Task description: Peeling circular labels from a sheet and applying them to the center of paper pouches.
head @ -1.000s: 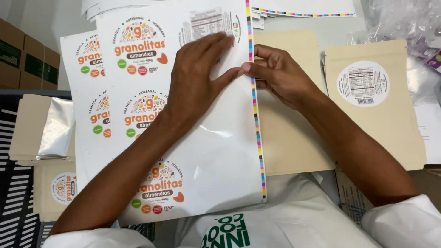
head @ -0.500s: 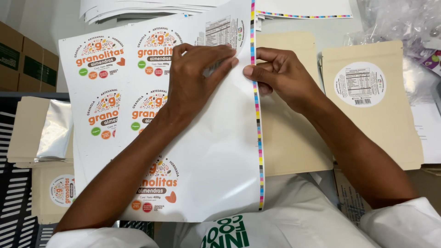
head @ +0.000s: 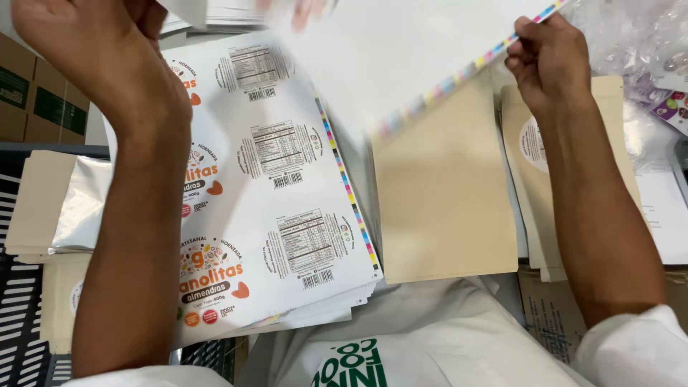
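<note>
— What lies nearest?

— A stack of label sheets (head: 287, 215), white with round printed labels, lies near and left of centre, with a coloured strip down its right edge. Just right of it lies a plain tan pouch (head: 444, 208), flat on the table. A second tan pouch (head: 534, 143) with a round white label lies just beyond, partly under the right forearm.

— And at the left side?

— A silver pouch (head: 82, 208) rests on tan ones, above a dark slatted crate (head: 21, 315). Brown boxes (head: 32, 97) stand farther back.

— The hands?

— The right hand (head: 548, 61), far right, pinches the striped edge of a white sheet (head: 423, 57), which is lifted off the stack and blurred, slanting over the far end of the plain pouch. The left hand (head: 93, 54), far left, is raised above the stack; whether it grips the sheet's other end I cannot tell, as its fingers run out of view.

— Anything beyond?

— Clear plastic bags (head: 638, 36) at the far right.
</note>
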